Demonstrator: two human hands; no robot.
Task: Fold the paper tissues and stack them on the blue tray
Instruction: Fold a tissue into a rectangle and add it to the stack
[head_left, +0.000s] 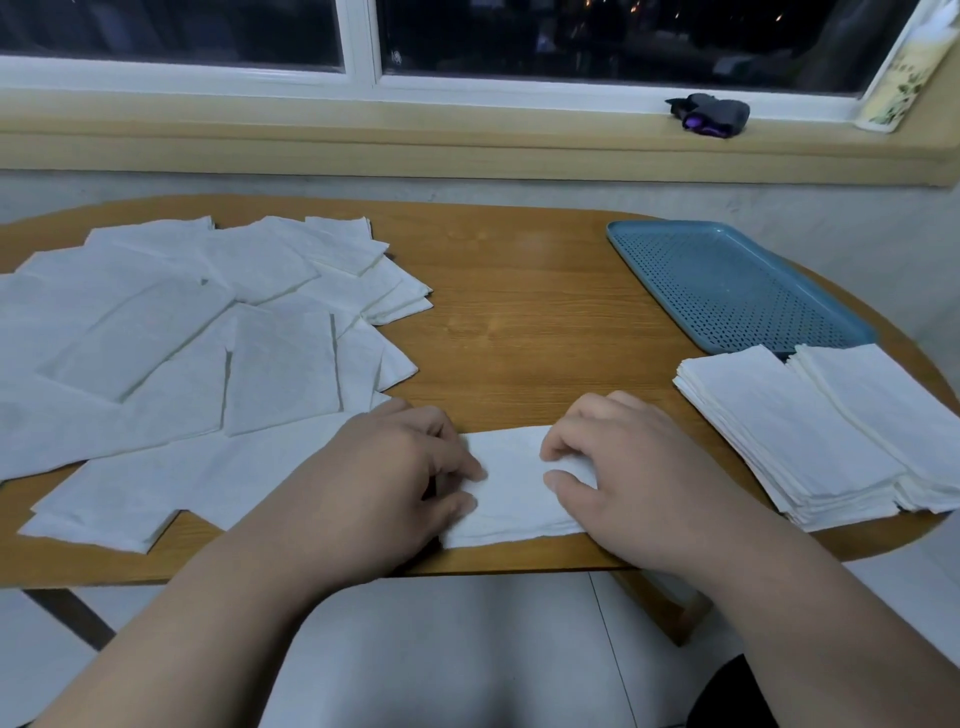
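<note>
Paper tissue (511, 491) lies as a folded strip along the near edge of the surface (519, 312), about midway along it, its long side almost flush with that edge. The left hand (410, 470) pinches the strip's left end between thumb and curled fingers. The right hand (618, 467) pinches the right part the same way, with its thumb flat on top.

Bare wood runs between the hands and the far edge. This open lane is bounded on the left by the loose tissues (208, 332), which overlap one another over the whole left half and reach the near-left edge. The blue tray (727, 280) bounds it on the right, lying slantwise at the far-right edge with its perforated floor showing.

Two folded stacks (779, 436) sit side by side at the near-right edge. They are just right of the right hand and cover the tray's near rim.

Beyond the surface runs a windowsill (415, 135) carrying a dark object (711, 114) with a purple patch. A flower-printed packet (904, 67) leans in the window's right corner, its print too blurred to read.
</note>
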